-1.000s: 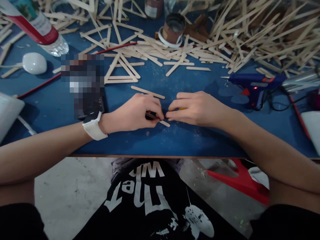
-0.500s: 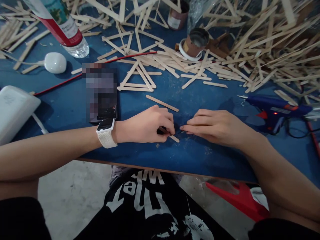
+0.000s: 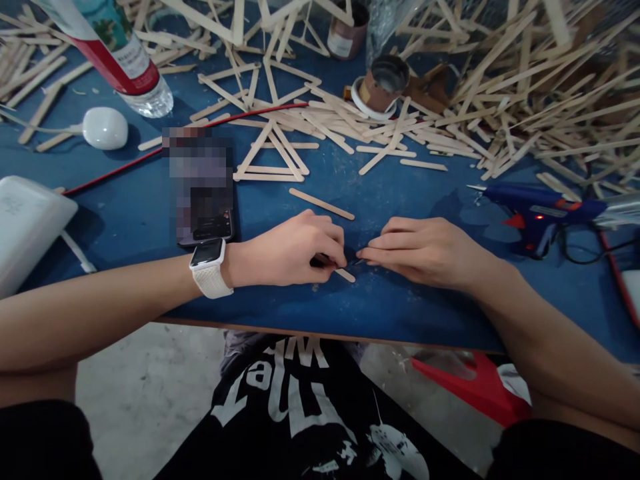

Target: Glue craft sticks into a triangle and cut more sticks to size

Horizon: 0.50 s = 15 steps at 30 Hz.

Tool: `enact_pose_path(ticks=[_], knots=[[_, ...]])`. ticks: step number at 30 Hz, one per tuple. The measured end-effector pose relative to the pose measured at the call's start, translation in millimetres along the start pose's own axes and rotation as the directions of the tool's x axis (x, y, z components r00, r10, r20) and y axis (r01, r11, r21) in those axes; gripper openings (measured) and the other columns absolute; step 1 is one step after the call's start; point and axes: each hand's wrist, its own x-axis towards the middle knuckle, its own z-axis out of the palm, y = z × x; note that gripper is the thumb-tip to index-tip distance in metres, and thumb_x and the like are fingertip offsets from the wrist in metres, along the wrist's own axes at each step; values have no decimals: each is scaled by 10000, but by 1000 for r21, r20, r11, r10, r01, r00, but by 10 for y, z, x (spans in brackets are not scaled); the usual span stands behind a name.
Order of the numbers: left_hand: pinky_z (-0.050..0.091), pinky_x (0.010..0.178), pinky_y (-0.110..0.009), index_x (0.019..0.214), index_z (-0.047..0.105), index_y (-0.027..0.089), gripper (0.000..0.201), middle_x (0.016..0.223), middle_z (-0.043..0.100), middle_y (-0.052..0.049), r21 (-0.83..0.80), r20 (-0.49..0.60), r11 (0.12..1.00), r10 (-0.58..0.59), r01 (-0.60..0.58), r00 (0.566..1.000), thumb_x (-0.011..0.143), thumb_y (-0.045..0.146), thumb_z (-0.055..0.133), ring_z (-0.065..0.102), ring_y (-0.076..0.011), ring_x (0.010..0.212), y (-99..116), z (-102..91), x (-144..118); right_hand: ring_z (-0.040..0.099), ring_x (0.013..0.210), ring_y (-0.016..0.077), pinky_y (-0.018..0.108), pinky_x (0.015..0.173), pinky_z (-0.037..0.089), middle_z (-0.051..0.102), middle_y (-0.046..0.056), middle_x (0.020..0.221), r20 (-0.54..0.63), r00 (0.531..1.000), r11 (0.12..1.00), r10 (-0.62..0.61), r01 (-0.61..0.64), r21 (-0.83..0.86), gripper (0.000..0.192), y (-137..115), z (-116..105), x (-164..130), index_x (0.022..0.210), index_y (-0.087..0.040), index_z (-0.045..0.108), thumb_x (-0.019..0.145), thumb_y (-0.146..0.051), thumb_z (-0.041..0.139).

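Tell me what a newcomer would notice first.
The heap of wooden sticks sprawling across the back of the blue table stands out first. Then come the left hand and right hand, close together near the front edge, and the blue glue gun on the right, its red light glowing.

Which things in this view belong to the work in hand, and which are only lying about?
Likely the work: stick in left hand; thin item, unclear, in right hand; loose stick; glue gun.
Likely lying about: phone; bottle; cup.
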Motion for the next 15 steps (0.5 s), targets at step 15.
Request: enact_pose_path(ticks=[15], knots=[[604, 1127, -574, 1323, 841, 210, 223, 1395, 826, -144, 472, -150, 862, -127, 184, 981, 1161, 306, 723, 783, -412, 1335, 373, -436, -295, 784, 979, 214, 343, 765, 645, 928, 60, 1218, -79, 996, 999, -30, 28, -30, 235, -31, -10, 84, 1353, -214, 861, 1258, -228, 646]])
